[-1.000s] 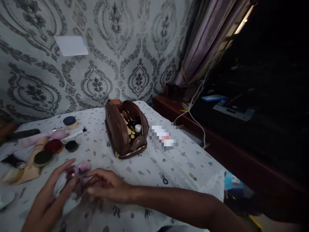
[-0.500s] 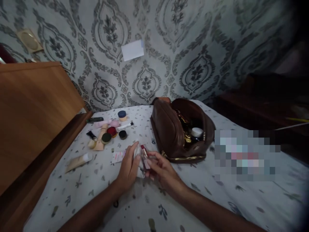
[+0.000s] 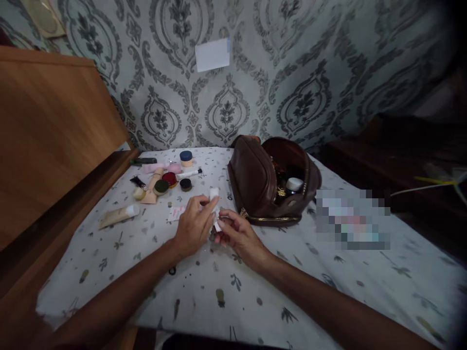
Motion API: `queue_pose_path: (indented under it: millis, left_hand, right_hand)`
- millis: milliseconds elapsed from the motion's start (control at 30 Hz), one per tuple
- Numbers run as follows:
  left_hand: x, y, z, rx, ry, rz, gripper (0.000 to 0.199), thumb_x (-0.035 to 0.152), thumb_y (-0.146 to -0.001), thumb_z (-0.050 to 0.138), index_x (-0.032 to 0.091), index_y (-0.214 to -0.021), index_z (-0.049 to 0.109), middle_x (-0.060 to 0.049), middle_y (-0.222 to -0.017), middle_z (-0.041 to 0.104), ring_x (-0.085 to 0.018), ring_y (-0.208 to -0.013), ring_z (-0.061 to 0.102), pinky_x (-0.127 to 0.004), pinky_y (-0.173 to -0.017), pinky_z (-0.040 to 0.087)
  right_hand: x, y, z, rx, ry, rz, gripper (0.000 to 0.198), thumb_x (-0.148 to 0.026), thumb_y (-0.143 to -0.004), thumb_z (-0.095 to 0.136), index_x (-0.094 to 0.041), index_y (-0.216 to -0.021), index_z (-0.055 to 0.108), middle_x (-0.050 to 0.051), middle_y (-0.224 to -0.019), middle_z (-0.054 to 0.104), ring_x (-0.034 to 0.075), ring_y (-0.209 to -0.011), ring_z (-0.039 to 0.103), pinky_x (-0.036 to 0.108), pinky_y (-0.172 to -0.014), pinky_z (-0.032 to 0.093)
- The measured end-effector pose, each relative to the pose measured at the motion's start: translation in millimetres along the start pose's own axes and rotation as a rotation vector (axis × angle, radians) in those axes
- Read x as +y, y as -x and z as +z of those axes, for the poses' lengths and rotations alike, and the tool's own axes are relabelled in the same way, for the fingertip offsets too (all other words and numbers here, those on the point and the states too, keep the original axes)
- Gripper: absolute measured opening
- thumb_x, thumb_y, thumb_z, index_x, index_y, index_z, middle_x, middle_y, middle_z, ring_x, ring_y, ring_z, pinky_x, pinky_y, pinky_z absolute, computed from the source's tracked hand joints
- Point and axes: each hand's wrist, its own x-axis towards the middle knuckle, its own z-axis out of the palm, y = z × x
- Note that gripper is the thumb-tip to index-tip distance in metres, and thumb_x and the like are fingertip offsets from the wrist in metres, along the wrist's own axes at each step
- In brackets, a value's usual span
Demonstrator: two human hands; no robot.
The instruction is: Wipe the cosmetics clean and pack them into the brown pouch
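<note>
My left hand (image 3: 195, 226) has its fingers closed on a white piece (image 3: 214, 193) that sticks up beyond the fingertips; whether it is a cap or folded tissue I cannot tell. My right hand (image 3: 242, 238) pinches the pale base of a lipstick (image 3: 218, 226) right against it. The lipstick's coloured tip is hidden behind the left fingers and the white piece. A flat pink-and-white packet (image 3: 177, 213) lies just left of my left hand. Close beyond my right hand stands an unzipped brown bag (image 3: 251, 177) with a white-lidded jar (image 3: 294, 184) inside.
Several cosmetics lie at the left on the patterned sheet (image 3: 120, 262): a beige tube (image 3: 118, 217), a blue-lidded jar (image 3: 186, 158), a dark green-lidded jar (image 3: 161, 187), a red-lidded jar (image 3: 170, 180) and a small black pot (image 3: 186, 184). A wooden panel (image 3: 54, 112) borders the left side.
The lipstick's dark pink tip showed half a second ago; now it is covered. The white piece now points up above my left fingers. The view has tilted downward.
</note>
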Motion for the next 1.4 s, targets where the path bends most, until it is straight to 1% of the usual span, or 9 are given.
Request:
queue_pose_path:
  millis: [200,400,567,667,767,967,1133,1233,1400]
  left_hand:
    - [1.6,-13.6,-16.1,-0.067,0.302,-0.223,0.032,0.038,-0.101,0.036,0.018,-0.105,0.061,-0.006,-0.095,0.059,-0.019,-0.089,0.058,-0.032,-0.084,0.046]
    - [0.7,-16.2,-16.5,-0.072,0.664,-0.468,0.045,0.057,-0.097,0.039,0.02,-0.073,0.048,0.004,-0.064,0.048,-0.013,-0.061,0.046,-0.026,-0.063,0.042]
    - [3.0,-9.8,-14.8,-0.008,0.583,-0.457,0.04,0.049,-0.101,0.033,0.019,-0.087,0.056,0.001,-0.071,0.056,-0.015,-0.068,0.053,-0.028,-0.069,0.046]
    - [5.1,-4.3,-11.9,-0.036,0.415,-0.309,0.034,0.043,-0.099,0.041,0.019,-0.119,0.054,-0.008,-0.105,0.064,-0.022,-0.101,0.06,-0.035,-0.091,0.047]
    - [4.9,0.2,-7.7,-0.091,0.328,-0.224,0.045,0.039,-0.095,0.049,0.019,-0.134,0.043,-0.014,-0.128,0.056,-0.026,-0.121,0.053,-0.04,-0.101,0.043]
    - [2.6,-2.6,-13.0,-0.137,0.341,-0.279,0.02,0.039,-0.097,0.044,0.02,-0.1,0.053,-0.001,-0.084,0.061,-0.02,-0.082,0.06,-0.031,-0.077,0.045]
    - [-2.6,-9.6,-19.2,-0.114,0.542,-0.41,0.038,0.046,-0.097,0.041,0.021,-0.069,0.044,0.006,-0.059,0.041,-0.013,-0.058,0.042,-0.027,-0.06,0.033]
    - [-6.0,-10.5,-17.5,-0.101,0.62,-0.459,0.045,0.052,-0.097,0.039,0.021,-0.065,0.043,0.005,-0.06,0.04,-0.013,-0.059,0.042,-0.027,-0.06,0.034]
    - [-5.5,-8.5,-13.5,-0.102,0.753,-0.571,0.047,0.057,-0.097,0.036,0.019,-0.078,0.055,0.004,-0.061,0.05,-0.014,-0.055,0.046,-0.027,-0.056,0.039]
  right_hand:
    - [-0.8,3.6,2.3,-0.079,0.124,-0.013,0.043,-0.047,-0.076,0.077,-0.019,-0.105,0.062,-0.001,-0.079,0.064,0.01,-0.057,0.06,0.021,-0.05,0.04]
    - [-0.2,5.3,3.0,-0.135,0.202,-0.053,0.041,-0.047,-0.08,0.074,-0.02,-0.109,0.064,-0.001,-0.082,0.064,0.01,-0.059,0.062,0.022,-0.052,0.043]
    - [-0.2,4.0,3.2,-0.082,0.215,-0.056,0.046,-0.046,-0.074,0.079,-0.021,-0.11,0.064,-0.003,-0.08,0.061,0.008,-0.054,0.057,0.021,-0.05,0.044]
    - [-1.0,3.5,2.4,-0.018,0.237,-0.076,0.045,-0.046,-0.072,0.08,-0.02,-0.105,0.063,-0.003,-0.081,0.059,0.005,-0.05,0.049,0.019,-0.045,0.04]
    - [-1.2,4.8,2.6,0.003,0.281,-0.106,0.041,-0.046,-0.072,0.079,-0.02,-0.098,0.061,-0.004,-0.078,0.056,0.005,-0.05,0.045,0.017,-0.042,0.039]
    - [0.9,10.0,5.1,-0.046,0.409,-0.088,0.036,-0.039,-0.076,0.075,-0.021,-0.105,0.063,-0.005,-0.07,0.05,0.009,-0.057,0.047,0.02,-0.048,0.043]
    - [5.6,11.3,4.8,-0.068,0.506,-0.126,0.037,-0.035,-0.08,0.071,-0.022,-0.114,0.066,0.0,-0.087,0.055,0.01,-0.063,0.05,0.022,-0.051,0.046]
    - [7.0,11.8,4.4,-0.054,0.535,-0.183,0.037,-0.032,-0.08,0.071,-0.023,-0.116,0.065,0.001,-0.092,0.054,0.01,-0.067,0.054,0.022,-0.053,0.046]
    - [2.5,11.0,5.3,-0.1,0.34,-0.072,0.041,-0.042,-0.084,0.069,-0.025,-0.117,0.054,-0.001,-0.091,0.056,0.009,-0.058,0.059,0.022,-0.05,0.046]
